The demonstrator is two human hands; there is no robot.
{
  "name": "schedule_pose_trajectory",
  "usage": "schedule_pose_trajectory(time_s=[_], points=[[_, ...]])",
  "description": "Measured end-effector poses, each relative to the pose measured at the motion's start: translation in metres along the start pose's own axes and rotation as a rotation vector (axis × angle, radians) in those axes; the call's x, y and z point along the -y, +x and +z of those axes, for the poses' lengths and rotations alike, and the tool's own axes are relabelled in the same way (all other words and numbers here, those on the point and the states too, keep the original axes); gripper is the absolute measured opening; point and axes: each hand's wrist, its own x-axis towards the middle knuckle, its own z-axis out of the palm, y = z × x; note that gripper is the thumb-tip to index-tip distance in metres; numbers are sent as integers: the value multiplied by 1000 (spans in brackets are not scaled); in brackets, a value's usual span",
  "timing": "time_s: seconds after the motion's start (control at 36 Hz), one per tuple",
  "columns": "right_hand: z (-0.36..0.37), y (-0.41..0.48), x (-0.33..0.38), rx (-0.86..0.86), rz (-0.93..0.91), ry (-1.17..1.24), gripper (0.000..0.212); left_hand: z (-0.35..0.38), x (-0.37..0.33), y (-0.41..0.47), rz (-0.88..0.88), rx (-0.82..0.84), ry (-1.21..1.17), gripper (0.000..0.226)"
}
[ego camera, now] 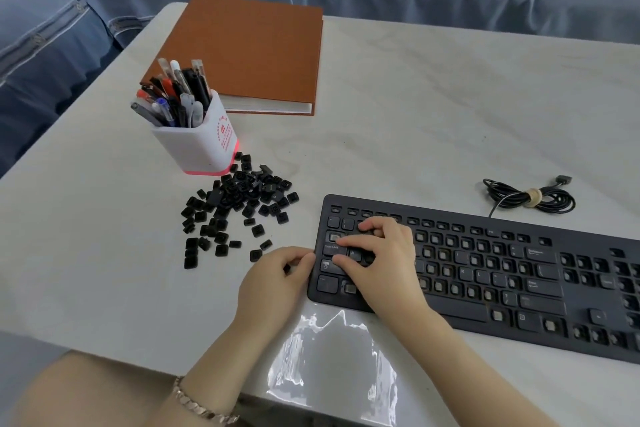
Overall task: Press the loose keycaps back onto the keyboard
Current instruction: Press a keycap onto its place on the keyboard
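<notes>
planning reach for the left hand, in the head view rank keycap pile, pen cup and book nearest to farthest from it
1. Keycap pile: just ahead and left of the left hand.
2. Pen cup: behind the pile, farther left.
3. Book: farthest back, behind the cup.

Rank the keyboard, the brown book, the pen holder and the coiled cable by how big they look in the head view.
1. keyboard, largest, though it is nearer the camera and cut off at the right edge
2. brown book
3. pen holder, counting its pens
4. coiled cable, smallest
</notes>
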Motion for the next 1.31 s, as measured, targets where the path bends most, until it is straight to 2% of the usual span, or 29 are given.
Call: schedule_pose_trajectory(time_s=[0.31, 0.56, 0.75, 0.92, 1.08, 1.31], points=[[-1, 0, 2, 29, -13, -33, 21, 0, 3, 1, -2, -6, -12, 19], [7, -3, 3, -35, -75, -182, 25, 0, -6, 9, -124, 16, -68, 15], [-8, 2, 2, 110, -55, -88, 15, 1, -16, 22, -173, 25, -124, 15], [-7, 8, 5, 66, 32, -9, 6, 5, -14, 20, -176, -19, -125, 18], [-5, 14, 10, 95, 119, -38, 10, 7, -14, 20, -179, -53, -64, 20], [-8, 12, 11, 144, 88, -99, 15, 6, -14, 18, -104, -29, -9, 14]])
